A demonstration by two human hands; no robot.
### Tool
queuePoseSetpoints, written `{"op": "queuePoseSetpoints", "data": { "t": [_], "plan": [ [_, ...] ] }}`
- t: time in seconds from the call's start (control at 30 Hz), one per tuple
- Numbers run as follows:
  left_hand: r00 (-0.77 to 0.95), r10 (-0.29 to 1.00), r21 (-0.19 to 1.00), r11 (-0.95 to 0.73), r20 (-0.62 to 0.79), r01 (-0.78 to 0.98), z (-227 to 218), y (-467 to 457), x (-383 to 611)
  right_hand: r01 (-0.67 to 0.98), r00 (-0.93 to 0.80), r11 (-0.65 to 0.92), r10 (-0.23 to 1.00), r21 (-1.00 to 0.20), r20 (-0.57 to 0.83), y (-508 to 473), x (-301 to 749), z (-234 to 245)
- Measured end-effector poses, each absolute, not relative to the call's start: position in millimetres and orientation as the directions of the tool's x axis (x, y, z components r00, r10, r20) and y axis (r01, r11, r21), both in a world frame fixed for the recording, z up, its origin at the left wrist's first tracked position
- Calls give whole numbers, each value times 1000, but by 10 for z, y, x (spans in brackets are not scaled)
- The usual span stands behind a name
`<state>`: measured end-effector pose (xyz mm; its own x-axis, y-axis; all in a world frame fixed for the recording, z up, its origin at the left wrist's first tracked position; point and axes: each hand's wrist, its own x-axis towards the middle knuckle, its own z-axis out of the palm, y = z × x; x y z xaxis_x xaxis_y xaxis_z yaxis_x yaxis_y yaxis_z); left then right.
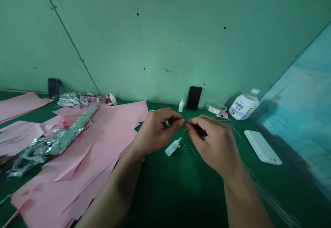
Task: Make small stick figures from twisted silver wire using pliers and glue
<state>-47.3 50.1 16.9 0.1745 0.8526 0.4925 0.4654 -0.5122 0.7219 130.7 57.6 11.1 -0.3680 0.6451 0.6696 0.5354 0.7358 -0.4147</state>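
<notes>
My left hand (159,128) and my right hand (216,140) come together over the green table, thumb and finger pinched on each. Between their fingertips is a thin wire piece (186,140); it hangs down and splits into two legs at the bottom, rather like a stick figure. Its top is hidden by my fingers. Just left of the wire lies a small white glue bottle (172,147) on its side, nozzle pointing up and right.
Pink sheets (103,142) with foil-wrapped bundles (73,100) cover the left side. Along the wall stand another small bottle (181,105), a black phone (194,97), a clear plastic tub (216,108) and a tilted drink bottle (244,106). A white power bank (262,147) and loose wires (271,197) lie at right.
</notes>
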Motion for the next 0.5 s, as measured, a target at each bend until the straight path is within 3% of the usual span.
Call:
{"op": "queuePoseSetpoints", "data": {
  "t": [0.1, 0.27, 0.37, 0.43, 0.5],
  "plan": [
    [197, 823, 633, -542, 533, 552, 173, 492, -472, 533, -400, 742, 645, -407, 651, 579, 1303, 108],
    [-2, 859, 733, -436, 512, 522, 127, 508, -378, 408, -297, 675, 735, -615, 609, 572, 1235, 95],
    [-98, 866, 802, -405, 491, 439, 106, 494, -326, 255, -232, 506, 859, -824, 456, 551, 1195, 89],
    [-149, 868, 842, -395, 473, 368, 102, 470, -306, 51, -234, 331, 921, -942, 311, 544, 1176, 83],
    [-173, 877, 878, -396, 448, 268, 98, 446, -286, -188, -307, 89, 941, -978, 145, 549, 1163, 75]
  ]
}}
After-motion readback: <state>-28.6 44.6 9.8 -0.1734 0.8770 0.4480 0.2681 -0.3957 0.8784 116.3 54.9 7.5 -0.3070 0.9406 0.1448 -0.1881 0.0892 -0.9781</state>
